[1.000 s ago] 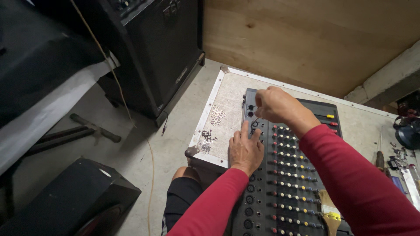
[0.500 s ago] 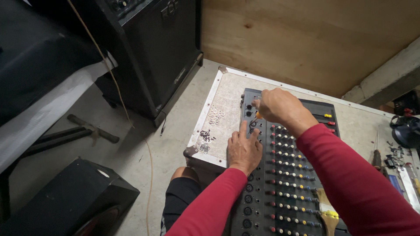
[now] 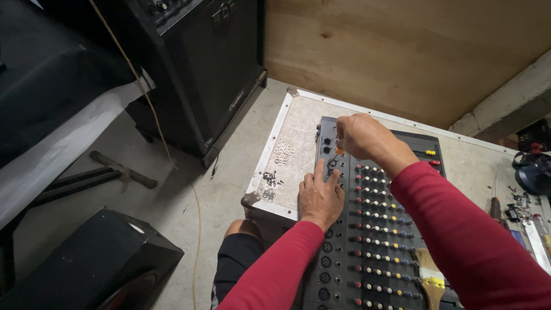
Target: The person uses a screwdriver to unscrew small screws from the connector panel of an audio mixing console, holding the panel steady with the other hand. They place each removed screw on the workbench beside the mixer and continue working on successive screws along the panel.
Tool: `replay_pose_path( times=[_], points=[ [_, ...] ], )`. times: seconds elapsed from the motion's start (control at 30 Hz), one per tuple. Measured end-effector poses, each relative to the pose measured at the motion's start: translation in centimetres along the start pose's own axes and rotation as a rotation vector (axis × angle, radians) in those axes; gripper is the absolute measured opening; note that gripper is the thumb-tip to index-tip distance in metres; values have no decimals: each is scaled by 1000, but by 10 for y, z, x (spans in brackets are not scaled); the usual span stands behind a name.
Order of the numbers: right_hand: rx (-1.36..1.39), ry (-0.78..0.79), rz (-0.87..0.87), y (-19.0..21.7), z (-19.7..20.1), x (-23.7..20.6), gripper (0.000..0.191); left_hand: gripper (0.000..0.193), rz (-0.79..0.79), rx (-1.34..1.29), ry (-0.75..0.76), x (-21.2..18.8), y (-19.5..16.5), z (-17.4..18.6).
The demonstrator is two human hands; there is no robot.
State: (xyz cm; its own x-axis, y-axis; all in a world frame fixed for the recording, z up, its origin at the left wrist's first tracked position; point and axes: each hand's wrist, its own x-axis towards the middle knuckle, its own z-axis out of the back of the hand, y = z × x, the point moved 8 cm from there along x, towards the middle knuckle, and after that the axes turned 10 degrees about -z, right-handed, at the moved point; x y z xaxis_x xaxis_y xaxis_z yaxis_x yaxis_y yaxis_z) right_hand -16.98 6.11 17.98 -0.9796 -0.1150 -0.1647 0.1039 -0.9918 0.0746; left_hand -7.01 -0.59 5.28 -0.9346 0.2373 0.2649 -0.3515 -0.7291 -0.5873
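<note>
A black audio mixer [image 3: 390, 241] with rows of coloured knobs lies on a speckled board with a metal edge [image 3: 298, 123]. My left hand [image 3: 319, 195] rests flat on the mixer's left edge, fingers spread by the round sockets. My right hand [image 3: 363, 138] is closed on a small tool with an orange handle [image 3: 339, 151], its tip down at the sockets near the mixer's top left corner. Both arms wear red sleeves.
Loose washers [image 3: 282, 150] and small dark screws [image 3: 268, 188] lie on the board left of the mixer. A paintbrush [image 3: 429, 275] lies on the mixer. A screwdriver [image 3: 495, 201] and small parts sit at right. Black speaker cabinets [image 3: 212, 63] [image 3: 97, 264] stand at left.
My right hand has shifted slightly left and down over the top-left sockets with the tool. My left hand has stayed in place.
</note>
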Motion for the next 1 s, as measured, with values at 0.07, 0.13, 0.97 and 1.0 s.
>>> replay_pose_path(
  times=[0.07, 0.13, 0.97, 1.0],
  points=[
    [65, -13, -14, -1, 2, -2, 22, 43, 4, -5, 7, -1, 0, -1],
    [91, 0, -27, -1, 1, -3, 19, 42, 9, -13, 14, -1, 0, -1],
    [-55, 82, -134, -2, 1, -15, 32, 41, -18, -10, -33, 0, -4, 6],
    [-54, 88, -146, -3, 0, -14, 31, 41, -14, -10, -22, 0, -3, 5]
  ],
)
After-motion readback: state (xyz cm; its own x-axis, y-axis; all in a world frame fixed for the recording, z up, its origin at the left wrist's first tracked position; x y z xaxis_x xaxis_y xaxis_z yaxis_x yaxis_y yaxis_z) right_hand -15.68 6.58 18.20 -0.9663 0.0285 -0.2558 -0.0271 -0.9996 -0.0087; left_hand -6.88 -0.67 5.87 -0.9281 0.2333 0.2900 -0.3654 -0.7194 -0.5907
